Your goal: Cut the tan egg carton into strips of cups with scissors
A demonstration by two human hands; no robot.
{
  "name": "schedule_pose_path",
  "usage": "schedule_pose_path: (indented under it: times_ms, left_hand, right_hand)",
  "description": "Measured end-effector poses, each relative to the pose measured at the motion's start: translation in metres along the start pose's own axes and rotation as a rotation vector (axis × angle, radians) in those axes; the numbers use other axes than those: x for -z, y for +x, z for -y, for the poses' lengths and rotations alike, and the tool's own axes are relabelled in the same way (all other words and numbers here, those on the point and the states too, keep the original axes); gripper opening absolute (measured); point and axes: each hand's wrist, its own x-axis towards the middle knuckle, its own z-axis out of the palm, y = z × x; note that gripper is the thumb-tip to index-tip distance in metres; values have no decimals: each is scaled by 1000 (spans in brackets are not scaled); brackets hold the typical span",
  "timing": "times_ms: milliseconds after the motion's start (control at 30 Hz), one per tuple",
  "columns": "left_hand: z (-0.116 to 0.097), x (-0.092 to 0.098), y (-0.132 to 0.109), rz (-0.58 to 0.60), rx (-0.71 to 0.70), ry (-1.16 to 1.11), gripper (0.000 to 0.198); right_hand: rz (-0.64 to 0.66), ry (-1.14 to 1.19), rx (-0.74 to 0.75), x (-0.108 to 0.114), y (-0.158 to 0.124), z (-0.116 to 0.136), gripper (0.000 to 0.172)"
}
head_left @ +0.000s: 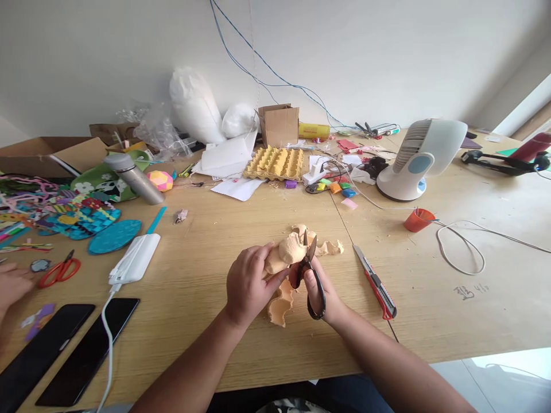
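My left hand (248,284) is wrapped round a piece of tan egg carton (291,249) held above the table. In my right hand (329,292) is a pair of black scissors (317,287), fingers through the handles. Their blades stand slightly apart and point away from me, right at the carton piece's right edge. A cut strip of egg carton (280,307) lies on the table under my hands. Further carton scraps (330,248) lie just beyond the scissors. A red utility knife (376,284) rests to the right of my right hand.
At the back stand a yellow egg tray (275,163), a cardboard box (279,125) and a white fan (424,158). Left are a tilted metal bottle (136,180), a power bank (136,258), phones (88,350) and orange-handled scissors (60,271). Another person's hand (15,284) shows at the left edge. An orange cup (418,219) stands right.
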Motion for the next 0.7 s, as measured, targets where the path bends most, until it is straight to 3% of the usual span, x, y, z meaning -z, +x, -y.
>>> schedule_pose_path:
  times_ms: [700]
  left_hand:
    - [-5, 3, 4, -56, -83, 71, 56]
  right_hand:
    - [-15, -91, 98, 0, -1, -2, 46]
